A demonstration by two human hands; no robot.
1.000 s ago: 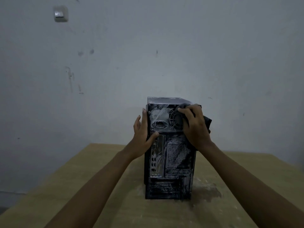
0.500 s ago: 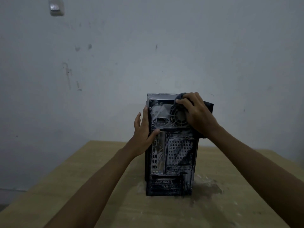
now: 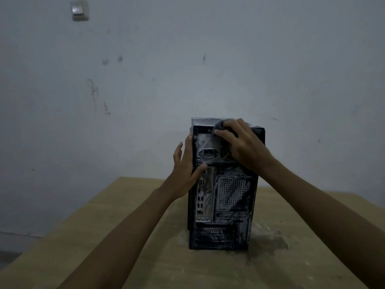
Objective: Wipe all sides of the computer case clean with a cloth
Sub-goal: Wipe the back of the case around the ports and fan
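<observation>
I log, frame centre: right hand (image 3: pixel 243 142) grips cloth (image 3: pixel 218 126) on computer case (image 3: pixel 225 205), left hand (image 3: pixel 185 163) flat, bracing; a hard shove could topple it.

Single view: head-worn wide-angle camera, facing forward and slightly down. Both forearms enter from the bottom edge and reach away from the lens. The left hand (image 3: pixel 185 168) and the right hand (image 3: pixel 245 144), which grips a grey cloth (image 3: pixel 218 126), sit near frame centre at arm's reach. The computer case (image 3: pixel 225 205) shows its rear panel to the lens, between the hands. The table (image 3: pixel 104 236) lies below the hands; the wall (image 3: pixel 187 59) beyond them fills the upper half.
</observation>
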